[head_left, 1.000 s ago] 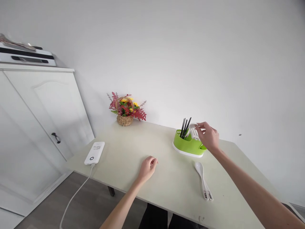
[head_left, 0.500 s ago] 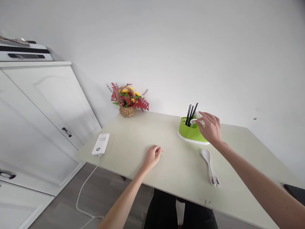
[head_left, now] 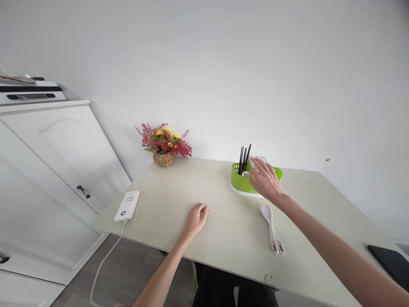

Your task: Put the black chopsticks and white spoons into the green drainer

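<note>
My right hand (head_left: 265,180) is over the green cutlery holder (head_left: 240,183), its fingers stretched out and the thumb apart, with nothing visibly gripped. Close to the thumb, the curved end of a white spoon (head_left: 245,174) shows inside the holder. Black chopsticks (head_left: 244,159) stand upright in the left compartment. Behind my fingers other white pieces (head_left: 259,158) show, partly covered. On the table in front of the holder lie white spoons (head_left: 270,226), one overlapping the other. My left hand (head_left: 196,218) rests on the table with loosely curled fingers and holds nothing.
A wicker basket of artificial flowers (head_left: 164,159) stands at the back left against the wall. Near the left edge lies a white power bank (head_left: 128,206) with a cable hanging off the table. A black flat device (head_left: 388,262) lies at the right. White cabinets (head_left: 64,170) adjoin the table's left.
My right hand has let go of the white spoon, which now sits lower in the holder, and its fingers have straightened. My left hand stays put. The whole view has shifted slightly.
</note>
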A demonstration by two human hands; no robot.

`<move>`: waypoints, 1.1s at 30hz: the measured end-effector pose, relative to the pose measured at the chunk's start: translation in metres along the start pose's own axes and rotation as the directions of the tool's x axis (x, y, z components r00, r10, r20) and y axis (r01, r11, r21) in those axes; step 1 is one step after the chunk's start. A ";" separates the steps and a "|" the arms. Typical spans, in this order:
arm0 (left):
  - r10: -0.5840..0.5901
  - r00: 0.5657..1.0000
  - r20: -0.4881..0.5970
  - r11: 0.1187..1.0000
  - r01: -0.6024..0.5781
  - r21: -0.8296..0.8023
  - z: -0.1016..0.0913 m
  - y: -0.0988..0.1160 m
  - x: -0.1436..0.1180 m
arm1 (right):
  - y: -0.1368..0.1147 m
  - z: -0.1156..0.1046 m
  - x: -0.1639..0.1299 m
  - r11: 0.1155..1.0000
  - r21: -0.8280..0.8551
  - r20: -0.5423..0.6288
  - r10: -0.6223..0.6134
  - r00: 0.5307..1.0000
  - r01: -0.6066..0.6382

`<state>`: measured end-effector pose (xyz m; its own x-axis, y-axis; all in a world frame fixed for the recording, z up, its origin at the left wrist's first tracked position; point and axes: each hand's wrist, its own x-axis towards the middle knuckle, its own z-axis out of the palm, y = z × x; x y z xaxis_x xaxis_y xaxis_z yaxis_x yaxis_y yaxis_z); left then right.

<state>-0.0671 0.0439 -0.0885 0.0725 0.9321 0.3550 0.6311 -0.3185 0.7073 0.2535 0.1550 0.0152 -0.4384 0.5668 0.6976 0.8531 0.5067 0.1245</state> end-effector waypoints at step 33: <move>-0.040 0.999 -0.013 0.999 0.040 -0.005 -0.005 0.012 0.003 | 0.014 -0.018 -0.125 0.795 0.175 0.516 0.428 0.742 -0.580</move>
<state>-0.0629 0.0419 -0.0758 0.0372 0.9418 0.3341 0.6294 -0.2818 0.7242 0.3258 0.0795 -0.0573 -0.1062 0.9726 0.2068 0.8834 0.1878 -0.4293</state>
